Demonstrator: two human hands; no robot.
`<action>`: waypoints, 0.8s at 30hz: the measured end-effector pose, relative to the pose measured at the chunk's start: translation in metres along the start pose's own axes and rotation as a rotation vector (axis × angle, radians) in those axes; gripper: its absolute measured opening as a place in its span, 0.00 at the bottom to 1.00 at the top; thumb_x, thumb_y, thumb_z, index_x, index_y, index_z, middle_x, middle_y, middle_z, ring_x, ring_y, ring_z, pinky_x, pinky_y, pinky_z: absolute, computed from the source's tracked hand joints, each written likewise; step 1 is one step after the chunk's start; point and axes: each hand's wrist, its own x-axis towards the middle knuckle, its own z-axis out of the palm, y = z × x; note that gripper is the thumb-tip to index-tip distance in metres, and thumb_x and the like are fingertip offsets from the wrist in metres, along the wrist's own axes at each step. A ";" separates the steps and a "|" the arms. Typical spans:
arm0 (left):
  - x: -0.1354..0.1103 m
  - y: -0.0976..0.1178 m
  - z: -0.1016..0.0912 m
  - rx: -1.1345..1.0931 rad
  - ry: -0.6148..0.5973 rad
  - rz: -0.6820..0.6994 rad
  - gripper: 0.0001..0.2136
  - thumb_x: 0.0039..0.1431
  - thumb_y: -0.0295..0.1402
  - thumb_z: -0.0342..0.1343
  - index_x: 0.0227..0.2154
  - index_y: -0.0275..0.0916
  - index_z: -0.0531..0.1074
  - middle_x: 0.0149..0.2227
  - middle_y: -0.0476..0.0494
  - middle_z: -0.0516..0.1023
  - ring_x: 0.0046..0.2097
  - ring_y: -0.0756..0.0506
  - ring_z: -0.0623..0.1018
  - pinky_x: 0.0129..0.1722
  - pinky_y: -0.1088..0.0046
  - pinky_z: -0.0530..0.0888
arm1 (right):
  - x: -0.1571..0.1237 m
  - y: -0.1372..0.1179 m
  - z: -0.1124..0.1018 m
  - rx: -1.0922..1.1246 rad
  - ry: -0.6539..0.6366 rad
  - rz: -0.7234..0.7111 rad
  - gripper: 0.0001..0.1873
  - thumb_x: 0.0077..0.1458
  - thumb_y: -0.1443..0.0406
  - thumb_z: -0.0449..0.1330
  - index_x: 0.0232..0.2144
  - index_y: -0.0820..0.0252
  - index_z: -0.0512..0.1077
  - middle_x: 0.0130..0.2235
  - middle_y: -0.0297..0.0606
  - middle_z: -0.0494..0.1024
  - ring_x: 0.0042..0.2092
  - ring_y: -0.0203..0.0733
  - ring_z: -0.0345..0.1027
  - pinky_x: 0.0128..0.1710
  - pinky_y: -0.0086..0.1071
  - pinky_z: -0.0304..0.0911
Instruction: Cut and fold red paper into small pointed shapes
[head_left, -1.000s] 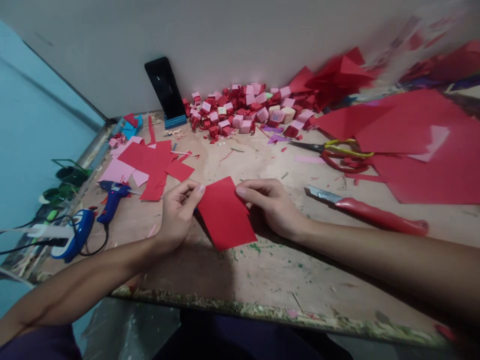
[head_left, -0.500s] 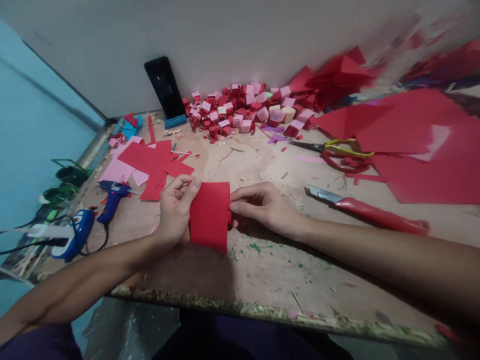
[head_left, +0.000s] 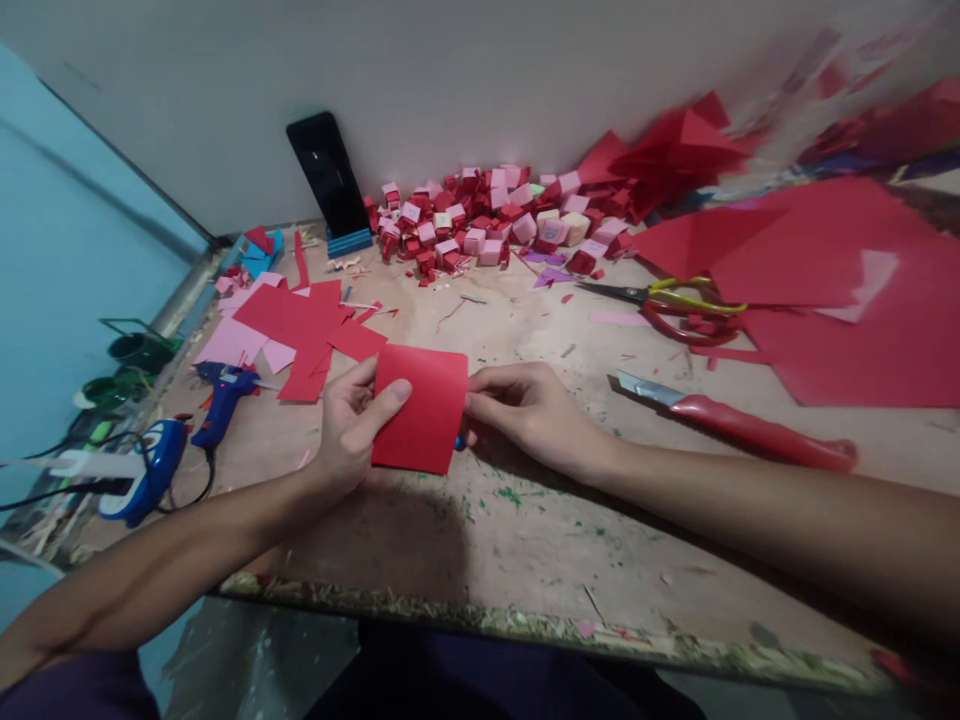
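A red square of paper [head_left: 426, 405] is held just above the worn wooden table [head_left: 540, 530], roughly in the middle. My left hand [head_left: 351, 425] grips its left edge, with the thumb lying across the front. My right hand [head_left: 525, 412] pinches its right edge between thumb and fingers. A small blue thing shows under the paper's lower right corner; I cannot make out what it is.
A red-handled knife [head_left: 739, 425] lies right of my hands, with scissors [head_left: 675, 303] behind it on large red sheets [head_left: 847, 300]. Small red and pink paper cubes [head_left: 487, 225] are heaped at the wall beside a propped black phone [head_left: 326, 175]. Cut red squares [head_left: 300, 325], a blue glue gun [head_left: 223, 390] and cables lie left.
The red paper has turned from a tilted diamond to a nearly square-on position and risen slightly. My left thumb has moved onto its front; my right hand shifted to its right edge.
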 end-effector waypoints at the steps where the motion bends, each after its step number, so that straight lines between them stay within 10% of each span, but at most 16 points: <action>1: -0.001 0.000 0.000 0.027 -0.024 -0.017 0.15 0.61 0.45 0.68 0.38 0.38 0.80 0.36 0.43 0.85 0.32 0.46 0.83 0.33 0.71 0.81 | 0.000 0.001 0.000 0.014 0.032 -0.032 0.11 0.55 0.60 0.70 0.28 0.63 0.80 0.21 0.35 0.77 0.21 0.32 0.66 0.21 0.26 0.61; 24: -0.003 0.015 0.008 0.340 -0.124 0.045 0.14 0.57 0.38 0.67 0.21 0.37 0.75 0.21 0.47 0.75 0.23 0.50 0.72 0.21 0.76 0.71 | 0.000 0.002 0.000 0.148 0.071 -0.109 0.22 0.54 0.49 0.72 0.23 0.60 0.76 0.22 0.32 0.73 0.24 0.33 0.63 0.24 0.30 0.58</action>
